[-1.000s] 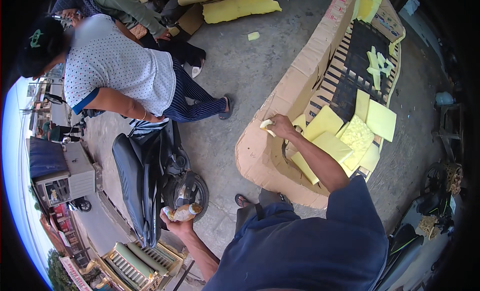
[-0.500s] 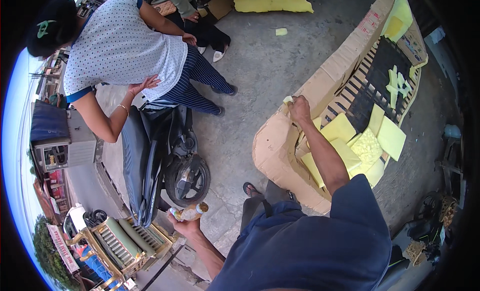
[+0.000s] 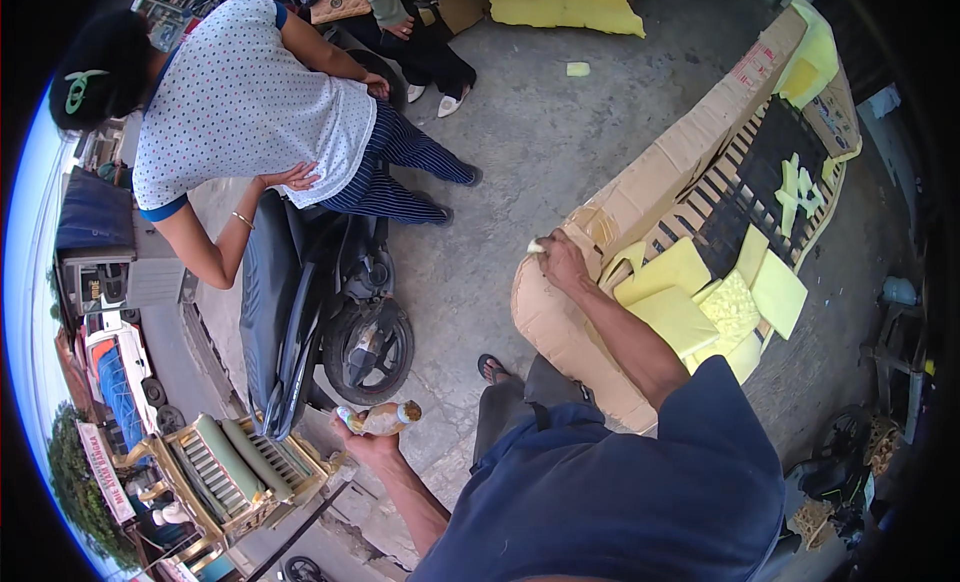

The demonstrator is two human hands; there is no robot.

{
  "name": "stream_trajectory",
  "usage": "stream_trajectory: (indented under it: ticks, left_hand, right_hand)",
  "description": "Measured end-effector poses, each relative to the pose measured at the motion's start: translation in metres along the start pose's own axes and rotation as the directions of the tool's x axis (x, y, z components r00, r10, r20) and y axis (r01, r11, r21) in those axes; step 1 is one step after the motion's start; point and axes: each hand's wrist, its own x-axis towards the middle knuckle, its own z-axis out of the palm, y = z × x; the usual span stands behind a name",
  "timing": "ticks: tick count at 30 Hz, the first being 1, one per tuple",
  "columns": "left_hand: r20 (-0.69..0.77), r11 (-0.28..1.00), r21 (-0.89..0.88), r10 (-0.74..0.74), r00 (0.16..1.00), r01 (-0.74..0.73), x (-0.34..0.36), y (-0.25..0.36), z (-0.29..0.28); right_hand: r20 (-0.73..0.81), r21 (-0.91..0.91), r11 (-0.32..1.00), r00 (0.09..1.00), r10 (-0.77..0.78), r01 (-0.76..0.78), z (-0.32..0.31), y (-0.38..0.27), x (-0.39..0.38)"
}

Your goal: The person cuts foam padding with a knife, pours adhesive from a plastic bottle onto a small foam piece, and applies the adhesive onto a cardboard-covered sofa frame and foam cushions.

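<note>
My left hand (image 3: pixel 368 442) is wrapped round a clear plastic bottle (image 3: pixel 383 419) with a coloured label and yellowish-brown matter at its end. It is held away from the furniture. My right hand (image 3: pixel 565 262) pinches a small pale yellow piece, apparently foam (image 3: pixel 536 247), against the cardboard-covered side of a long furniture frame (image 3: pixel 640 192). Dried-looking brownish smears show on the cardboard beside that hand. Inside the frame, several yellow foam pieces (image 3: pixel 675 322) lie in a heap next to black webbing (image 3: pixel 770 162) and slats.
A person in a dotted shirt (image 3: pixel 260 102) stands at the left by a parked black motorbike (image 3: pixel 310 292); another person's dark-trousered legs (image 3: pixel 425 62) are behind. A yellow foam sheet (image 3: pixel 565 10) lies at the back. A gilded seat (image 3: pixel 225 472) stands at lower left.
My right hand has moved left and nearer along the cardboard with the foam piece. The left hand still holds the bottle. A truck has come into view on the road at left.
</note>
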Motion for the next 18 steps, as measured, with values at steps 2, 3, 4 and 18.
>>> stream_trajectory:
  ticks: [2,3,4,18]
  left_hand:
    - [-0.132,0.995,-0.016,0.092,0.987,-0.095,-0.003,-0.008,0.027]
    - [-0.228,0.99,0.04,0.14,0.963,-0.134,-0.028,-0.023,0.079]
    - [-0.225,0.989,0.038,0.147,0.963,-0.142,-0.029,-0.021,0.085]
    - [0.035,0.741,0.346,0.602,0.797,-0.575,-0.034,0.024,0.162]
  right_hand:
    - [0.141,-0.021,0.96,0.951,-0.274,0.28,0.027,-0.027,-0.045]
    - [0.238,-0.023,0.934,0.91,-0.341,0.356,0.04,-0.025,-0.071]
    - [0.299,-0.02,0.965,0.923,-0.242,0.26,0.069,-0.013,-0.1]
    - [0.841,0.503,0.35,0.54,0.01,-0.79,0.03,-0.211,-0.109]
